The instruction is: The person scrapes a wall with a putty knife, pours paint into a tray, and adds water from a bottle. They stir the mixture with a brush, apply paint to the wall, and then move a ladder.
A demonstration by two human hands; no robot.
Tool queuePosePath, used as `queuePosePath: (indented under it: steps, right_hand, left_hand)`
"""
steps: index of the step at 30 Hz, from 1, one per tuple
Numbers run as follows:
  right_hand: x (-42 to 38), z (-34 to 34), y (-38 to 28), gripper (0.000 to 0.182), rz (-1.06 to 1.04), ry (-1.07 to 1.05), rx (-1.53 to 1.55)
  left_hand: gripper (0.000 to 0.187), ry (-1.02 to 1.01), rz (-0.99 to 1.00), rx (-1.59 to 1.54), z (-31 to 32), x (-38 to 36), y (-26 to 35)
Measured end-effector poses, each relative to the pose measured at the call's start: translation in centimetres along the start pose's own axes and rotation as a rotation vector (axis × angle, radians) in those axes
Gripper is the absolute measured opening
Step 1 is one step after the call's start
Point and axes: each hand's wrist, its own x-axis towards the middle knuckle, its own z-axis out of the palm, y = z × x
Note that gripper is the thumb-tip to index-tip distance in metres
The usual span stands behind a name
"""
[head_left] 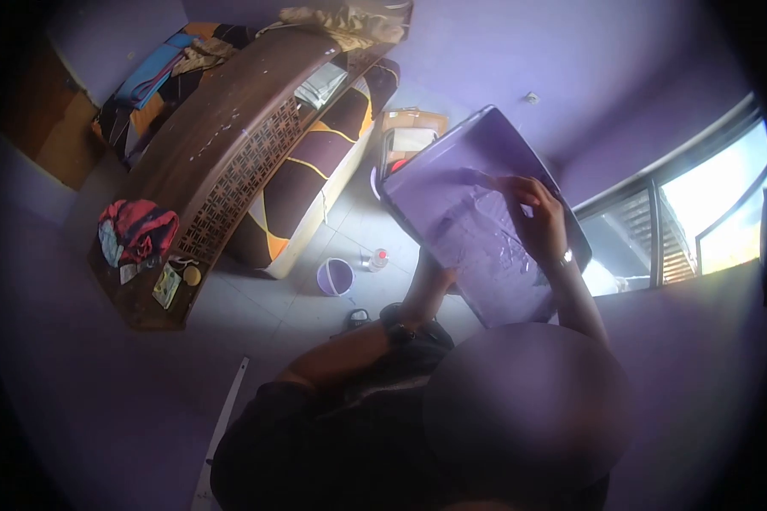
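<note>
A large rectangular purple tub (460,226) with a dark rim is tilted up in front of me. Shiny, wrinkled streaks show across its inner surface. My left hand (439,279) supports it from the lower left edge, its fingers mostly hidden behind the tub. Over the inside of the tub is my right hand (541,217), fingers apart and partly bent, the fingertips close over the purple surface.
On the floor stand a small purple bucket (335,277) and a clear bottle (377,260) with a red cap. A brown bed frame (204,136) with a patterned mattress (311,170) fills the left. Bundled clothes (141,232) lie on its end. A window (656,221) is at right.
</note>
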Motion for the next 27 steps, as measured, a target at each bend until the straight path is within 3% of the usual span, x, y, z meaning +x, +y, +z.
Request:
queuePosePath:
  steps: [4, 8, 11, 14, 16, 18, 22, 24, 27]
  right_hand:
    - [-0.3, 0.8, -2.8, 0.014, 0.08, -0.116, 0.232]
    - [2.3, 1.7, -0.4, 0.014, -0.044, -0.017, 0.134]
    - [2.4, 0.6, 1.1, 0.013, 0.011, -0.023, 0.022]
    - [1.8, 1.3, -1.5, 0.013, -0.078, -0.057, 0.053]
    - [2.5, 2.5, -2.9, 0.011, -0.021, -0.085, 0.274]
    - [4.5, 3.1, -1.3, 0.009, -0.125, -0.026, 0.226]
    - [5.2, 1.3, 0.1, 0.011, 0.01, -0.052, -0.072]
    - [4.2, 1.6, -1.8, 0.015, -0.035, -0.099, 0.041]
    - [4.9, 3.5, -3.9, 0.01, -0.108, -0.095, 0.221]
  left_hand:
    - [0.056, 0.033, -0.059, -0.012, -0.9, -0.4, 0.8]
    - [0.058, -0.023, -0.063, 0.02, -1.2, -0.4, 1.0]
    - [0.058, -0.032, -0.056, 0.074, -1.8, -0.6, 1.2]
    - [0.059, -0.034, -0.005, -0.017, -1.7, -0.4, 2.1]
    - [0.06, -0.045, -0.053, -0.055, -1.5, -0.4, 2.2]
    - [0.062, -0.054, -0.098, -0.09, -1.5, -0.3, 2.5]
    - [0.063, -0.008, 0.007, -0.007, -2.1, -0.2, 3.3]
    - [0.063, 0.015, 0.081, 0.061, -2.2, 0.0, 3.8]
    - [0.064, -0.01, -0.023, -0.076, -2.1, 0.1, 3.6]
